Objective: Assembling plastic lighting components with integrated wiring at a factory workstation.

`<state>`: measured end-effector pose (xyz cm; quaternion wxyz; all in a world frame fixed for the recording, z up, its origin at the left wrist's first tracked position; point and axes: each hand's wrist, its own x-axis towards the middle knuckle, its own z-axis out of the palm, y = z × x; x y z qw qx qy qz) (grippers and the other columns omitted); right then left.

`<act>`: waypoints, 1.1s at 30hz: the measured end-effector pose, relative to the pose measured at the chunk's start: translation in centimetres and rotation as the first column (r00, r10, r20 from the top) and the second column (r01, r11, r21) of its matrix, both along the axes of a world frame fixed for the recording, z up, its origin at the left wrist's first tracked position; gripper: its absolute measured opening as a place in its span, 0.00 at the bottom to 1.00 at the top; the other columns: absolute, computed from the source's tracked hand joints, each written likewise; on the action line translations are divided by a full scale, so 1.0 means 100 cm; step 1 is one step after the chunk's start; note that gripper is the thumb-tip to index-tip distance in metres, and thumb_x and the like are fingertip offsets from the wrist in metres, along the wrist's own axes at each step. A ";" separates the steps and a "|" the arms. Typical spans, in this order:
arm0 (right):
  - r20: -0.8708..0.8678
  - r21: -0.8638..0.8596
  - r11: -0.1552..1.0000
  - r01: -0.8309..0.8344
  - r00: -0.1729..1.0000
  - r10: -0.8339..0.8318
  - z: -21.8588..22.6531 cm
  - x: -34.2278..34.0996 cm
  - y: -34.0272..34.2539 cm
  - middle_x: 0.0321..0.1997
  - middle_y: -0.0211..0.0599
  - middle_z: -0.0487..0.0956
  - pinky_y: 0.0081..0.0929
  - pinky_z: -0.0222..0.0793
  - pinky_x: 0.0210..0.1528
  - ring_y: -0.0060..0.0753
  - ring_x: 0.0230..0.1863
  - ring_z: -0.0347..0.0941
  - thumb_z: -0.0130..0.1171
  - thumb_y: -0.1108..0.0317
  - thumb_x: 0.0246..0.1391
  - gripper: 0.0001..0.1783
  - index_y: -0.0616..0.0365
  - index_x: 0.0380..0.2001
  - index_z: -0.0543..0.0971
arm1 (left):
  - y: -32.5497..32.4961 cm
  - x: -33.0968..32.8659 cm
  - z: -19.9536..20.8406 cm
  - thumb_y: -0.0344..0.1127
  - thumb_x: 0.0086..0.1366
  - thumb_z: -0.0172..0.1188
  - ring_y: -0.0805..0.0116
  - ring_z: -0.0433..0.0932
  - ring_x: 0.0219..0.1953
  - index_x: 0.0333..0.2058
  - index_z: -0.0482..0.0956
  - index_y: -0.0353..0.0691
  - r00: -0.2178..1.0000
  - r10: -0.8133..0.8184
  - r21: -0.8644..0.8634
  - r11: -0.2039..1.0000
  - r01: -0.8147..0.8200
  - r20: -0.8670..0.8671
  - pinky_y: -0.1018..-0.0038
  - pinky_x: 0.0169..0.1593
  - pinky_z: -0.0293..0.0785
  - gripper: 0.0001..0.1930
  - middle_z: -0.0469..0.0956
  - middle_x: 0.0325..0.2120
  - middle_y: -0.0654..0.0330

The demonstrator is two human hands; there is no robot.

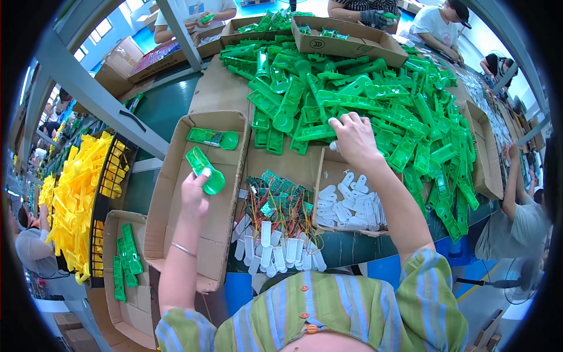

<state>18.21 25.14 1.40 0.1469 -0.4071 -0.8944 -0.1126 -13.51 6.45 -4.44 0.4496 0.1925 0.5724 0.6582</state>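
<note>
My left hand grips a green plastic housing with a rounded end, above a long cardboard tray. Another green housing with wires in it lies at that tray's far end. At the near edge of a big pile of green housings, my right hand has its thumb and fingers closed around the end of one green piece. Below that hand stands a cardboard box with white oval plastic covers. Left of it lie green circuit boards wired to white rectangular parts.
A black wire basket of yellow plastic parts is at the left, near a smaller tray with several green pieces. A metal post slants across the left. Other people work across the table and at the right.
</note>
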 end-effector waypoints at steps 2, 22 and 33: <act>0.062 -0.127 0.992 0.018 0.998 -0.010 0.006 0.005 0.001 0.41 0.39 0.77 0.37 0.62 0.52 0.38 0.47 0.70 0.61 0.73 0.41 0.20 0.55 0.42 0.77 | -0.001 -0.025 -0.023 0.31 0.62 0.55 0.65 0.75 0.40 0.47 0.68 0.32 1.000 0.023 -0.038 0.999 -0.023 0.020 0.68 0.44 0.73 0.16 0.75 0.35 0.56; -0.215 -0.411 0.906 -0.100 0.976 0.010 -0.035 0.061 -0.076 0.32 0.49 0.76 0.42 0.71 0.34 0.52 0.34 0.75 0.56 0.78 0.40 0.13 0.61 0.34 0.75 | -0.041 0.177 0.049 0.27 0.60 0.53 0.70 0.72 0.37 0.62 0.45 0.39 0.910 -0.344 0.076 0.926 0.369 -0.230 0.73 0.44 0.71 0.35 0.67 0.41 0.59; -0.559 -0.672 0.648 -0.358 0.819 -0.127 -0.028 0.058 -0.075 0.28 0.38 0.76 0.26 0.72 0.31 0.30 0.30 0.76 0.56 0.80 0.47 0.08 0.63 0.32 0.71 | -0.051 0.170 0.047 0.32 0.58 0.57 0.60 0.66 0.54 0.64 0.39 0.30 0.693 -0.303 -0.090 0.941 0.327 -0.655 0.70 0.56 0.62 0.42 0.62 0.54 0.48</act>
